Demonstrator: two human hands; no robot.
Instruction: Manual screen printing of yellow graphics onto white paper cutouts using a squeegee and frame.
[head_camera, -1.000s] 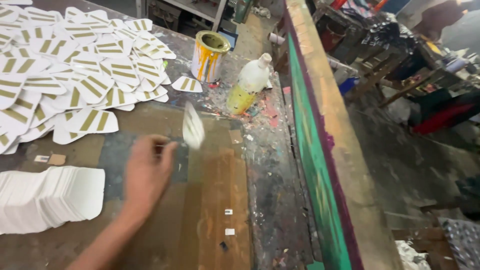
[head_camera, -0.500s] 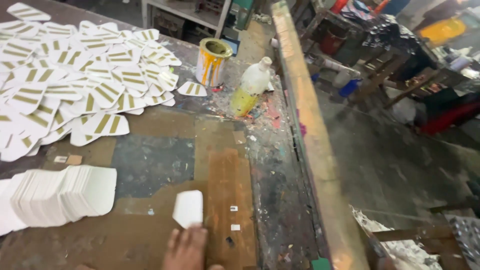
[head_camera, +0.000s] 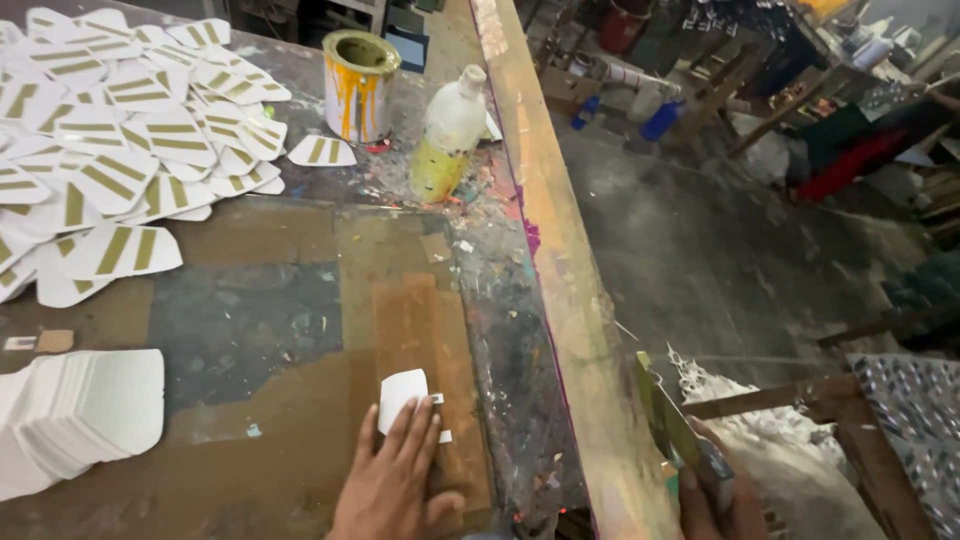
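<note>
Since the earlier frame, the left hand (head_camera: 395, 480) has slid the blank card (head_camera: 401, 397) up the bench's near edge, fingers flat on it. Right hand (head_camera: 715, 490) grips a squeegee (head_camera: 680, 430). Striped cards (head_camera: 120, 160) lie finished; blank stack (head_camera: 75, 415) remains.

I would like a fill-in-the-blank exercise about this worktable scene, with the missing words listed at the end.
1. The left hand presses flat on a blank ____ card.
2. The paint can has ____ paint running down its side.
3. The plastic bottle stands to the ____ of the can.
4. The spread cards carry ____ stripes.

Missing words: white; yellow; right; gold
</note>
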